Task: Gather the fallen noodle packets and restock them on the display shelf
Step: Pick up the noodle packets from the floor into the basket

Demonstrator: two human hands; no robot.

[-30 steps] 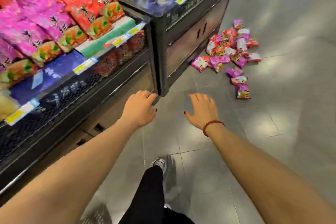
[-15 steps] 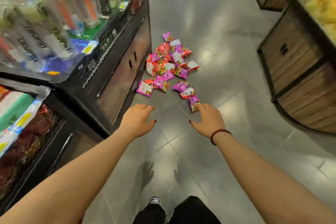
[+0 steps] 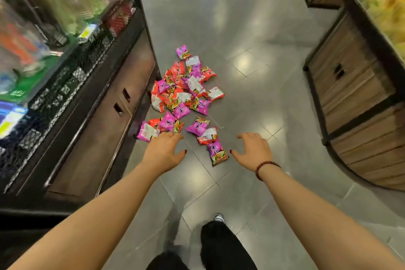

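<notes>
Your packets [image 3: 184,92] lie heaped on the floor [image 3: 252,35] in the centre of the frame, against the foot of the dark cabinet [image 3: 122,94] at left. A few strays trail down toward you. The nearest packet [image 3: 217,153], pink and lying flat, sits between your hands.

Your left hand [image 3: 163,153] is at the pile's lower left edge, fingers loosely curved and a little apart, gripping nothing. Whether its fingertips touch the packet there, I cannot tell. Your right hand [image 3: 254,152] is just right of the stray, fingers spread and thumb out, also empty.

Expect these to be light, with slick, crinkly film over a brittle noodle block, so they will likely skid on the tile and slide off one another. Take each across its broad faces, thumb on top and fingers underneath, or pinch a crimped end seam. Don't squeeze the middle hard. A two-handed scoop of several should work, though a loose stack may slip.
</notes>
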